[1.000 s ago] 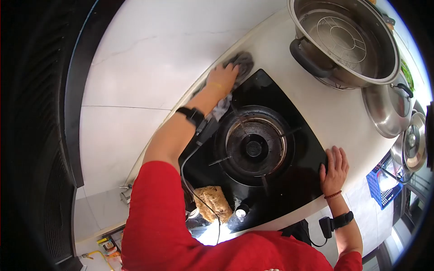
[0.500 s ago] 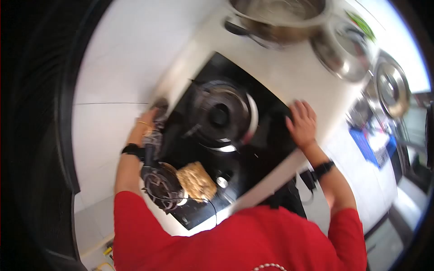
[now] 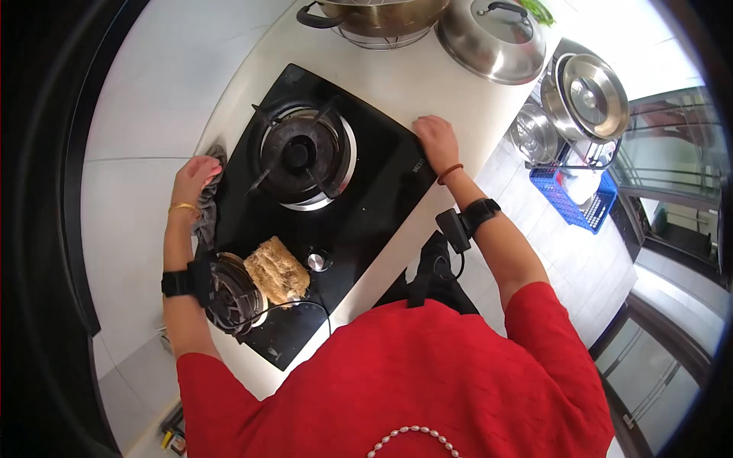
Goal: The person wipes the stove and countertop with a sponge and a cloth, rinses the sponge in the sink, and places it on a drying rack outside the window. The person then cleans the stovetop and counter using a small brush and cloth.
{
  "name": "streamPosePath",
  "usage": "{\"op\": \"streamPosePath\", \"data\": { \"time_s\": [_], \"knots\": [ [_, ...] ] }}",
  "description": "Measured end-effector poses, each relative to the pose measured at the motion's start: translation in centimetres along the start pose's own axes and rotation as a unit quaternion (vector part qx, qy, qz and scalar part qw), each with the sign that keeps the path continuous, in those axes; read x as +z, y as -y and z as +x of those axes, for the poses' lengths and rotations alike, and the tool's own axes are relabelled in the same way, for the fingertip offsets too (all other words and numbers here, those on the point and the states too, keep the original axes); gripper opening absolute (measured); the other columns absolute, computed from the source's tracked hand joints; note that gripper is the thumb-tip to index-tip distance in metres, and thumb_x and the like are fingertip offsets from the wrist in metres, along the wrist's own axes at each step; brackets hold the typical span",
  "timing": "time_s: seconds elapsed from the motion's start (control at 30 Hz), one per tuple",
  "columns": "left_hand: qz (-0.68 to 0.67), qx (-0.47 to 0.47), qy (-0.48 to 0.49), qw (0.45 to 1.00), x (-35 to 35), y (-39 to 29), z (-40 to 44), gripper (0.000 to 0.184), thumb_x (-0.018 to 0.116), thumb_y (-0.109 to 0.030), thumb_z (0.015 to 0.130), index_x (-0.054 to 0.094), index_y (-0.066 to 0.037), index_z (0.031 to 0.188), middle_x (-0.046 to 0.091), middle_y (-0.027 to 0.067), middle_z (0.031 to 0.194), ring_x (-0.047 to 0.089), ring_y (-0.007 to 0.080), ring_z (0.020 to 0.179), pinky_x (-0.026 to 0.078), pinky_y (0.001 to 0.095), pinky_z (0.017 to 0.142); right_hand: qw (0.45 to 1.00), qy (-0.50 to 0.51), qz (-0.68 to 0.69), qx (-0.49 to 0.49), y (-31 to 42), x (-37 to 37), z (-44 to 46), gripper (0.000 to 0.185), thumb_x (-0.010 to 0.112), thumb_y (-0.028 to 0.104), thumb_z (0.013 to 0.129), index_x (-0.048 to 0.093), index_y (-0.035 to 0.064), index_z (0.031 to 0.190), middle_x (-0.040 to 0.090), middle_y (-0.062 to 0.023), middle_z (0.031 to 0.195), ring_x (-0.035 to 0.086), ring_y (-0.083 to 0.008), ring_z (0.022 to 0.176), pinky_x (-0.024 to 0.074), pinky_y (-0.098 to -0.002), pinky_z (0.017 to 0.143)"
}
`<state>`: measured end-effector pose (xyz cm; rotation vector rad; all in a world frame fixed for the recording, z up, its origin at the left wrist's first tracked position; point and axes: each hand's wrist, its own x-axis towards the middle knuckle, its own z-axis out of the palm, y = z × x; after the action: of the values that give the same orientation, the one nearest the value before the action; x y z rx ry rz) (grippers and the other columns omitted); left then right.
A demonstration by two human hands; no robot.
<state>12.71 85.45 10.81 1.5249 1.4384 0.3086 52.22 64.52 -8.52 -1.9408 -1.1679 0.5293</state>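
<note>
Cloth [image 3: 206, 220] lies against the left hand [image 3: 195, 182] beside the stove [image 3: 366, 191].

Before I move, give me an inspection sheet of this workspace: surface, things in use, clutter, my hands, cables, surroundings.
Surface: black hob, lightly speckled, on a pale counter.
Things in use: grey cloth along the hob's wall-side edge; tan fibrous pad between knob and left burner.
Clutter: steel pot and domed lid beyond the hob.
Left hand: at the cloth; grip unclear.
Right hand: resting at the hob's edge; nothing seen in it.
Cables: thin black cable crossing the hob's left end; short cable at the right wrist.
Surroundings: blue basket off to the right.
</note>
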Motion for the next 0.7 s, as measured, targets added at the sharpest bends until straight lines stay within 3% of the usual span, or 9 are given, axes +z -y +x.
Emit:
{"op": "streamPosePath", "data": {
  "time_s": [0.03, 0.07, 0.1, 0.13, 0.17, 0.27, 0.37, 0.57, 0.7],
  "knots": [
    [-0.036, 0.007, 0.003, 0.999, -0.3, 0.1, -1.5, 0.020, 0.054, -0.019, 0.084, 0.056, -0.004, 0.097, 0.060, 0.0041, 0.094, 0.058, 0.0137, 0.089, 0.043, 0.0241, 0.077, 0.992, 0.031, 0.102, 0.063, 0.3, -0.7, 0.6, 0.035, 0.048, 0.035, 0.083, 0.054, 0.0099, 0.106, 0.049, -0.0083, 0.117, 0.040, -0.0258, 0.113, 0.0313, -0.0395, 0.095],
    [-0.071, 0.013, 0.007, 0.997, -0.6, 0.3, -3.1, 0.020, 0.054, -0.019, 0.085, 0.055, -0.004, 0.097, 0.060, 0.0044, 0.093, 0.058, 0.0136, 0.088, 0.044, 0.0245, 0.077, 0.937, -0.019, 0.311, 0.157, 0.6, -1.2, 0.5, 0.038, 0.045, 0.037, 0.084, 0.053, 0.0082, 0.107, 0.049, -0.0090, 0.117, 0.041, -0.0255, 0.112, 0.0312, -0.0398, 0.095],
    [-0.110, 0.007, 0.004, 0.994, -0.9, 0.6, -4.6, 0.019, 0.053, -0.019, 0.085, 0.055, -0.004, 0.098, 0.060, 0.0047, 0.093, 0.058, 0.0136, 0.088, 0.044, 0.0250, 0.077, 0.828, -0.069, 0.500, 0.246, 3.7, -2.9, 0.2, 0.041, 0.043, 0.040, 0.085, 0.052, 0.0066, 0.108, 0.049, -0.0098, 0.116, 0.041, -0.0253, 0.111, 0.0311, -0.0401, 0.095],
    [-0.149, 0.004, 0.002, 0.989, -1.3, 1.1, -5.9, 0.019, 0.053, -0.019, 0.086, 0.055, -0.004, 0.098, 0.060, 0.0051, 0.093, 0.058, 0.0135, 0.087, 0.045, 0.0255, 0.078, 0.670, -0.116, 0.660, 0.320, 6.3, -4.4, -0.1, 0.045, 0.040, 0.042, 0.086, 0.051, 0.0050, 0.109, 0.049, -0.0105, 0.116, 0.041, -0.0250, 0.111, 0.0310, -0.0404, 0.095],
    [-0.189, 0.002, 0.000, 0.982, -1.6, 1.5, -7.3, 0.018, 0.052, -0.018, 0.086, 0.054, -0.005, 0.098, 0.060, 0.0055, 0.093, 0.058, 0.0134, 0.087, 0.045, 0.0260, 0.078, 0.636, -0.125, 0.697, 0.307, 7.9, -5.2, -0.2, 0.053, 0.037, 0.048, 0.087, 0.049, 0.0007, 0.109, 0.049, -0.0118, 0.112, 0.042, -0.0246, 0.108, 0.0308, -0.0412, 0.095],
    [-0.278, -0.003, -0.013, 0.961, -1.9, 2.6, -11.3, 0.017, 0.052, -0.018, 0.087, 0.053, -0.005, 0.098, 0.060, 0.0055, 0.093, 0.059, 0.0139, 0.085, 0.046, 0.0269, 0.079, 0.570, -0.096, 0.770, 0.270, 11.9, -7.1, -0.1, 0.052, 0.038, 0.048, 0.087, 0.049, 0.0009, 0.107, 0.051, -0.0106, 0.106, 0.043, -0.0249, 0.104, 0.0307, -0.0411, 0.095],
    [-0.308, -0.002, -0.008, 0.951, -1.9, 4.5, -14.2, 0.015, 0.051, -0.018, 0.087, 0.053, -0.006, 0.097, 0.060, 0.0053, 0.093, 0.059, 0.0136, 0.084, 0.046, 0.0269, 0.079, 0.535, -0.043, 0.812, 0.229, 15.3, -7.8, -0.2, 0.053, 0.038, 0.049, 0.086, 0.049, 0.0009, 0.103, 0.050, -0.0096, 0.104, 0.043, -0.0243, 0.103, 0.0300, -0.0412, 0.095],
    [-0.346, 0.021, -0.022, 0.938, -2.4, 6.9, -19.1, 0.015, 0.051, -0.018, 0.088, 0.053, -0.006, 0.097, 0.060, 0.0051, 0.092, 0.059, 0.0134, 0.084, 0.046, 0.0279, 0.078, 0.552, -0.003, 0.807, 0.210, 19.7, -7.1, -1.7, 0.052, 0.040, 0.050, 0.086, 0.050, 0.0016, 0.101, 0.050, -0.0082, 0.103, 0.042, -0.0238, 0.101, 0.0285, -0.0416, 0.096],
    [-0.344, 0.025, -0.066, 0.936, -2.6, 8.4, -22.9, 0.016, 0.051, -0.018, 0.088, 0.053, -0.006, 0.098, 0.059, 0.0052, 0.093, 0.058, 0.0138, 0.084, 0.046, 0.0281, 0.077, 0.549, 0.126, 0.808, 0.172, 21.3, -6.2, -3.0, 0.049, 0.043, 0.049, 0.085, 0.051, 0.0030, 0.100, 0.053, -0.0082, 0.097, 0.047, -0.0243, 0.095, 0.0332, -0.0420, 0.090]
  ]
}}
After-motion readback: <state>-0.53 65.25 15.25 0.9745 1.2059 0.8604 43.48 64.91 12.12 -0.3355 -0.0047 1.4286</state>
